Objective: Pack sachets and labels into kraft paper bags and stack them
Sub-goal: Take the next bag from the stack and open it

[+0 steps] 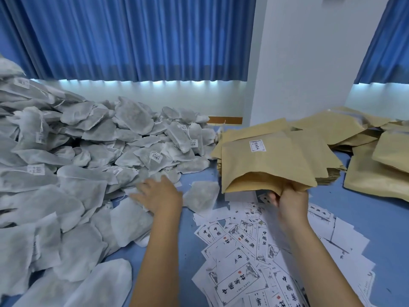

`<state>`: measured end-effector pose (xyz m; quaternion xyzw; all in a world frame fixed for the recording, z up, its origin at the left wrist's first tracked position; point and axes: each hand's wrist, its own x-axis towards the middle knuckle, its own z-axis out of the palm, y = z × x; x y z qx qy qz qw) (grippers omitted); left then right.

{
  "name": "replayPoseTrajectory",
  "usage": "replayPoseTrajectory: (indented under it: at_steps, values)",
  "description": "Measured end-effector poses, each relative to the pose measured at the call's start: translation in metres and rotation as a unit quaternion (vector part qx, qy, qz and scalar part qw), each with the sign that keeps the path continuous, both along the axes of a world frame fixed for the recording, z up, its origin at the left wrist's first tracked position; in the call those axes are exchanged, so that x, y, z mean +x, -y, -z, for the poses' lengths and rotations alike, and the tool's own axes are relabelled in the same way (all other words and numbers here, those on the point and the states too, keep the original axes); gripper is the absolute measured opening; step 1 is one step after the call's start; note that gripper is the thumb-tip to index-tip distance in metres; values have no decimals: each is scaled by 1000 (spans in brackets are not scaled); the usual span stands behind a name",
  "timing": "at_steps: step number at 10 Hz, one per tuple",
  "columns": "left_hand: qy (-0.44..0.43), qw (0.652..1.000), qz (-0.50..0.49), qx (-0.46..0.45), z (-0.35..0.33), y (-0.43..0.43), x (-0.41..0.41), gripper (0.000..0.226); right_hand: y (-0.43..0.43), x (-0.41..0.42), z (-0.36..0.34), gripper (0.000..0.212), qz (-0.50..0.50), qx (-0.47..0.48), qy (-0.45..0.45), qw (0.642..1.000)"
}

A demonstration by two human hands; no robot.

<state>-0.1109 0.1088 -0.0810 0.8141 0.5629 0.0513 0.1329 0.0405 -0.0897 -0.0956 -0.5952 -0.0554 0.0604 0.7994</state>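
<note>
at the sachet pile, hold the kraft bag mouth wide in the gripping right hand and take only one sachet with the open left hand.

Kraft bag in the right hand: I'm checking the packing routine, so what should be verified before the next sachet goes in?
1. Right hand grips kraft bag at its mouth: ok.
2. Its mouth gapes toward the sachets: ok.
3. Left hand holds a sachet: not ok; it rests open on the sachet pile.
4. Loose sachet lies between the hands: ok.
5. Label already inside the bag: cannot tell.
6. Spare labels lie beside the right hand: ok.
</note>
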Motion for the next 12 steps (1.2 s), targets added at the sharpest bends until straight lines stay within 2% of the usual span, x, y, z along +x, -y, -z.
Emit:
replayPoseTrajectory:
  at_steps: [1,2,3,4,5,6,7,8,9,10,11,12]
  values:
    - [-32,998,-59,-8,15,-7,-5,61,1,-5,-3,31,-1,6,9,1000]
    - [76,988,-91,96,11,-6,1,53,4,-4,-4,31,13,35,-13,999]
    - [206,954,22,216,9,6,20,60,3,-5,-6,29,13,39,-10,999]
    - [136,959,186,164,26,27,43,72,-2,-7,-5,31,8,54,-6,999]
    - [39,973,202,102,39,29,52,75,-4,-6,-5,30,-13,65,-3,998]
    - [140,968,187,95,33,28,50,68,-4,-3,-2,29,-7,53,5,999]
    - [489,844,162,147,16,41,43,62,-5,1,1,28,4,56,9,998]
    - [673,667,228,223,2,55,37,52,-7,2,1,28,3,58,4,998]
    - [553,685,422,218,5,76,42,61,-7,-3,-2,27,-26,-5,-12,1000]
    - [322,746,509,283,7,100,59,67,-14,-13,1,39,36,-53,8,998]
    - [271,801,472,247,-3,109,72,43,-12,-11,-7,43,39,-137,-18,990]
    - [228,828,448,250,-7,113,80,26,-1,-26,3,44,-63,-120,6,991]
